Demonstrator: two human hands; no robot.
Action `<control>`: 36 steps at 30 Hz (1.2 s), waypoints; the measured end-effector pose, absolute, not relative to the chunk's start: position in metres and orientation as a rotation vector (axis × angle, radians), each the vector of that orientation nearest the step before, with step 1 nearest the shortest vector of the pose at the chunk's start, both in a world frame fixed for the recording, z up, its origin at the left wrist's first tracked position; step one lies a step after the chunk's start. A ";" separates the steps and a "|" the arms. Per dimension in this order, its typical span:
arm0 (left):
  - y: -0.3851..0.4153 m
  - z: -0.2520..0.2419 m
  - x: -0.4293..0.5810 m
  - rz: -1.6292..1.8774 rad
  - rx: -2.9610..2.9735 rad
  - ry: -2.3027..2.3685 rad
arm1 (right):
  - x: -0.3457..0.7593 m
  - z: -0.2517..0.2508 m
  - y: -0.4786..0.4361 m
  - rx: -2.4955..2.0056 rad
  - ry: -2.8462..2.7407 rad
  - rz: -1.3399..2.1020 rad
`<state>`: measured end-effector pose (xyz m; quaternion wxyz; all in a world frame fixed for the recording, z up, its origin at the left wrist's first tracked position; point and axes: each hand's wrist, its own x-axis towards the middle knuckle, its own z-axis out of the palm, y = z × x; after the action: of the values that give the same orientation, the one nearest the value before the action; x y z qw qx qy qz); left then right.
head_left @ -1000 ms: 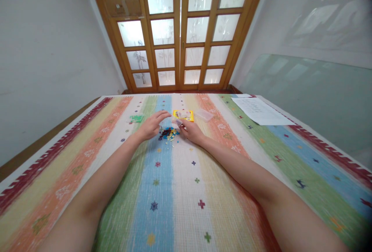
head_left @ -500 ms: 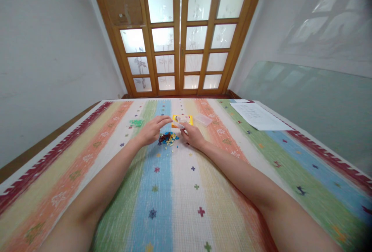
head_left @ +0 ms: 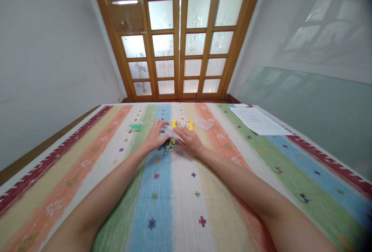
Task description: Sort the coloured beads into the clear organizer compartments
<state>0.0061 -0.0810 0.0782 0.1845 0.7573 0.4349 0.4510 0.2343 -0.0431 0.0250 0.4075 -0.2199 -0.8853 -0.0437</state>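
Note:
My left hand curls round the left end of a clear plastic container, whose exact shape is partly hidden by my fingers. On its right end, my right hand is closed with the fingers laid over it. Just below it, on the cloth, lies a loose pile of tiny building bricks in yellow, blue and dark colours; my hands cover part of the pile. Behind my right hand lies a yellow printed card or box.
A clear plastic tray lies right of the yellow item. To the left is a small heap of green pieces. A written paper sheet rests at the far right on the striped tablecloth. Wooden glazed doors stand beyond.
My left hand has come down and closed on the clear plastic container, which my right hand held before. My right hand has turned over it. The view has tilted up slightly.

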 end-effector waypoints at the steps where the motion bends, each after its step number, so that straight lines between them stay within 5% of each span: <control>1: -0.080 0.076 0.008 1.297 2.090 1.232 | 0.234 0.025 -0.044 -0.568 -2.247 -0.108; 14: -0.063 0.055 -0.005 1.163 2.316 1.231 | 0.246 0.029 -0.036 -0.740 -2.185 -0.096; 25: -0.011 0.002 -0.170 1.074 2.065 2.231 | 0.280 0.025 -0.003 -0.963 -1.917 -0.136; 36: -0.011 -0.008 -0.176 0.932 2.024 2.285 | 0.202 0.052 0.004 -0.913 -2.323 -0.074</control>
<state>-0.1759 -0.0105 -0.0082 -0.0250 0.6340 0.7157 0.2918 0.2021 0.0040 0.0517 0.3167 -0.3470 -0.8823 -0.0280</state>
